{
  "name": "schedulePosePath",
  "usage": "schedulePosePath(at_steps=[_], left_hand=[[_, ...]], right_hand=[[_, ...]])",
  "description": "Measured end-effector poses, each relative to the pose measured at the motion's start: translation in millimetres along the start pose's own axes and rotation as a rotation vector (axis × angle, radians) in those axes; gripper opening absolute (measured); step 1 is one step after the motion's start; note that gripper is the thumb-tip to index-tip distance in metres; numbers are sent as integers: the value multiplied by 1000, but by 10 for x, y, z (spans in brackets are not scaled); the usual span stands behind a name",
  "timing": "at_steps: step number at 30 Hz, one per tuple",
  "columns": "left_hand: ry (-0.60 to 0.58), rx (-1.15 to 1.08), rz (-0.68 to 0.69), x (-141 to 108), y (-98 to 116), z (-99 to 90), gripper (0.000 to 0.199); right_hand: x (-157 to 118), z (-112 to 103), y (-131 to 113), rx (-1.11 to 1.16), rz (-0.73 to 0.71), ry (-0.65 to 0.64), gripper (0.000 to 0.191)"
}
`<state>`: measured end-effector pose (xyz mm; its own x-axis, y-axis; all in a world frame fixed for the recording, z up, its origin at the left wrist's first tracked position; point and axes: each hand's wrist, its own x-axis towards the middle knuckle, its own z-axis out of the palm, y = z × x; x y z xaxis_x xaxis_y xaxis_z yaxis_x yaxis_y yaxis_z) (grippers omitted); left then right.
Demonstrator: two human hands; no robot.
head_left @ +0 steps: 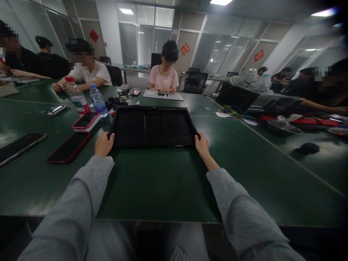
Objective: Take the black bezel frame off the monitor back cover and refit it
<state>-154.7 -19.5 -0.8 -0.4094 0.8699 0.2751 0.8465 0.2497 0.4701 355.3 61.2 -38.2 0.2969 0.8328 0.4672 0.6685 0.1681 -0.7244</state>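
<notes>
Glass walls (145, 36) stood at the far side of the room, and before them spread a long green table (160, 188), as the head view, the only one, showed. Concerning progress, both hands were in place on a black frame (130, 130) and its release was not yet done; whether anything was finished on it, I could not tell. The left hand (104, 144) grasped its left edge and the right hand (202, 144) its right edge, with thumbs on the upper side. This frame was at the middle of the scene, over the table; whether it rested fully there was not clear. It looked wide, rectangular and shallow, with raised borders, a dark inside, two thin pale lines and a darker block toward the far edge. To its left stood two bottles (98, 101), near a red-edged phone (69, 148).
</notes>
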Motion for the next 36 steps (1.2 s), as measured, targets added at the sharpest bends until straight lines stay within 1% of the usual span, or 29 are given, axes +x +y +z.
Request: schedulePosePath(at_steps=[6, 13, 19, 23, 28, 31, 36], left_hand=[[26, 2, -1, -18, 13, 6, 54], [11, 4, 5, -30, 41, -19, 54], [7, -1, 3, -33, 44, -29, 54], [6, -8, 8, -31, 44, -34, 55], [10, -8, 17, -18, 31, -13, 54], [17, -7, 34, -19, 28, 7, 54], [102, 21, 84, -98, 118, -8, 63]], right_hand=[[7, -21, -45, 16, 10, -9, 48], [-4, -43, -71, 16, 31, -25, 54], [0, -33, -49, 15, 15, -24, 50], [-4, -38, -69, -23, 8, -38, 51], [-9, -38, -97, -27, -11, -22, 54], [-29, -34, -139, -82, -45, -6, 59], [-129, -35, -312, -272, -100, 46, 67]])
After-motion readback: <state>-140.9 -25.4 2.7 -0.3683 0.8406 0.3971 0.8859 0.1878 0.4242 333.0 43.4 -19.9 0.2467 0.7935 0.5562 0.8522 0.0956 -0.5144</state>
